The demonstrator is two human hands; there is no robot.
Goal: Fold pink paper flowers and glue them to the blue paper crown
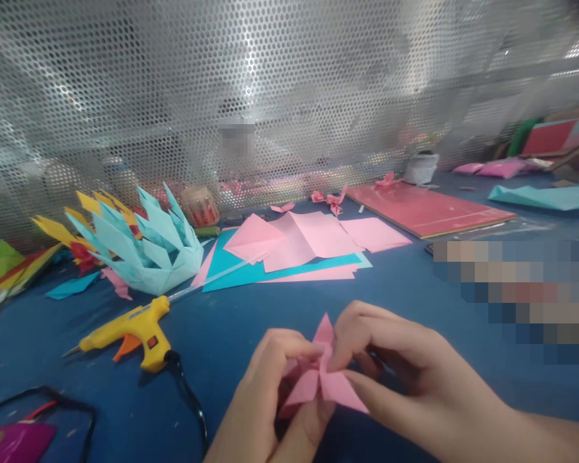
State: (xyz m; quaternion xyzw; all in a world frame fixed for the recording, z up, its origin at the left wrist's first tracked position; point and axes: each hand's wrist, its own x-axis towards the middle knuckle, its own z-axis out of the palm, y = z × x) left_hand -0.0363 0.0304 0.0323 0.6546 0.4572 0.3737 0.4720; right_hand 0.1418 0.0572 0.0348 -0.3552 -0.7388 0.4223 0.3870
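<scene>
Between my two hands is a pink folded paper flower [303, 388] with pointed petals, held above the blue table near its front. My left hand [270, 392] is closed on it from the left, thumb pressed under its lower petals. From the right, my right hand [400, 360] pinches the flower's folds near the middle, its thumb along the right petal. Some of the flower is hidden behind my fingers. Beyond my hands lie pink paper sheets [313, 235] on a blue sheet [226, 260].
A yellow glue gun [147, 334] with a clear glue stick lies at left, its black cord running forward. Behind it stands a light-blue folded paper piece [166, 267]. A red board [429, 209] lies at back right. A perforated metal screen [289, 83] rises behind the table [251, 308].
</scene>
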